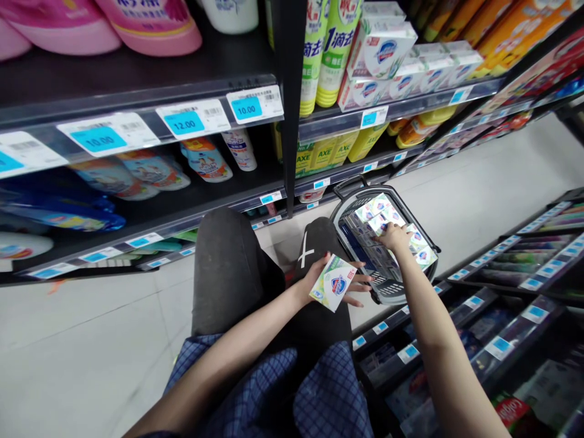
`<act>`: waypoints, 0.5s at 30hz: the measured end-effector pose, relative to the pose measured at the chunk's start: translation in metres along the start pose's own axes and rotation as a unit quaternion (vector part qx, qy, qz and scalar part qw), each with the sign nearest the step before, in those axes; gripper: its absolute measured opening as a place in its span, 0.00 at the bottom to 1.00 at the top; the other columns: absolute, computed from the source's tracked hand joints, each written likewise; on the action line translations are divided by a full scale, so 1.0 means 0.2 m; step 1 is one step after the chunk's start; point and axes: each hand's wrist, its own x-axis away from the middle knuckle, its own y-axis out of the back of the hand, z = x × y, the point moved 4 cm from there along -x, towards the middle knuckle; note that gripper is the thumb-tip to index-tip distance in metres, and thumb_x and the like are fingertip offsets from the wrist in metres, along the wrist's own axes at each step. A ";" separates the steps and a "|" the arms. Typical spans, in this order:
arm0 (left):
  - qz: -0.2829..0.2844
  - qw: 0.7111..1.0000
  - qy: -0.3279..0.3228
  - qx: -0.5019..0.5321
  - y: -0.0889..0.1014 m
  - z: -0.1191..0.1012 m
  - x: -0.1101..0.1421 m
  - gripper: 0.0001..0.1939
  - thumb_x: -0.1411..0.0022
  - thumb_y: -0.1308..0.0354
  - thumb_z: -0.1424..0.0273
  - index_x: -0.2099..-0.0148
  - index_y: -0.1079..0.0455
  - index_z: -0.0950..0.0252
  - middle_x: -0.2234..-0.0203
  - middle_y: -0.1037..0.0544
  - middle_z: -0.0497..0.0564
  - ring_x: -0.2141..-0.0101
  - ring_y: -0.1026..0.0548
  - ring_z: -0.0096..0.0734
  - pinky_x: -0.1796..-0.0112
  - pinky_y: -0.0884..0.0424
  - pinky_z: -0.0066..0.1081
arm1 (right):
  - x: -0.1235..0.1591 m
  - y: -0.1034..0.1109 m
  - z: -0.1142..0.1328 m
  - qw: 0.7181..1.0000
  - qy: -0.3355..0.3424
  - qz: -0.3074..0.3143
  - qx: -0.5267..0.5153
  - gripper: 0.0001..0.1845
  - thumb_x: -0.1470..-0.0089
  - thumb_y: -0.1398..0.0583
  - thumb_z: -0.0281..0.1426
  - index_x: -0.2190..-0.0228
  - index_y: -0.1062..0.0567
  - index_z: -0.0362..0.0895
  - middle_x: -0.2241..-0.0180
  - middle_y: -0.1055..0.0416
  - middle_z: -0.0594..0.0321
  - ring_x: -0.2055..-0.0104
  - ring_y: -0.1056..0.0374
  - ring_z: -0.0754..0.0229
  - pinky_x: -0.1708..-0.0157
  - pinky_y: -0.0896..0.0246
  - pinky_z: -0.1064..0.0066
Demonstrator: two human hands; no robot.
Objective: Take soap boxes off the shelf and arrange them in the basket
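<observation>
My left hand [360, 285] holds a white and green soap box [334, 283] above my knee. The box lies across the palm, its printed face up, and the fingers stretch out past its right side. My right hand [395, 236] reaches down into a grey and black shopping basket [393, 297] on the floor. Its fingers are bent onto a soap box [379, 222] among several like it; the fingertips are partly hidden. More soap boxes [425, 257] lie in the basket to the right of this hand.
Shelves with price tags [183, 121] rise ahead, holding pink bottles [152, 30], yellow-green bottles [335, 58] and stacked soap boxes [382, 52]. Another low shelf rack [502, 347] stands close on the right. Pale floor tiles [104, 340] show at the left.
</observation>
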 end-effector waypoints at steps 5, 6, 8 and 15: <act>0.001 1.000 -0.003 -0.001 -0.01 0.00 0.01 0.40 0.42 0.45 0.47 0.37 0.39 0.71 0.45 0.30 0.72 0.46 0.31 0.63 0.49 0.41 0.59 | 0.00 -0.01 0.00 1.000 0.000 -0.003 -0.001 0.35 0.50 0.40 0.52 0.50 0.32 0.38 0.47 0.33 0.43 0.43 0.44 0.38 0.49 0.50 0.49; 0.000 1.000 -0.002 0.000 -0.01 0.00 0.01 0.40 0.42 0.45 0.47 0.37 0.39 0.71 0.45 0.30 0.72 0.46 0.31 0.63 0.49 0.41 0.59 | 0.00 -0.01 0.00 1.000 0.001 -0.004 -0.001 0.35 0.50 0.40 0.52 0.50 0.32 0.38 0.47 0.33 0.43 0.43 0.44 0.38 0.49 0.50 0.49; -0.005 1.000 -0.002 0.003 -0.01 0.00 0.01 0.40 0.41 0.47 0.46 0.37 0.39 0.71 0.46 0.29 0.72 0.47 0.30 0.62 0.49 0.41 0.59 | 0.01 0.00 0.01 1.000 0.000 -0.005 -0.003 0.35 0.49 0.40 0.51 0.50 0.32 0.38 0.47 0.33 0.43 0.43 0.44 0.38 0.48 0.50 0.48; -0.008 1.000 -0.002 -0.003 0.01 0.00 0.00 0.41 0.42 0.48 0.44 0.38 0.38 0.70 0.46 0.30 0.72 0.46 0.31 0.62 0.49 0.40 0.58 | 0.09 0.13 -0.02 0.997 -0.039 -0.002 -0.070 0.40 0.52 0.36 0.49 0.45 0.35 0.37 0.42 0.38 0.38 0.39 0.46 0.35 0.46 0.48 0.47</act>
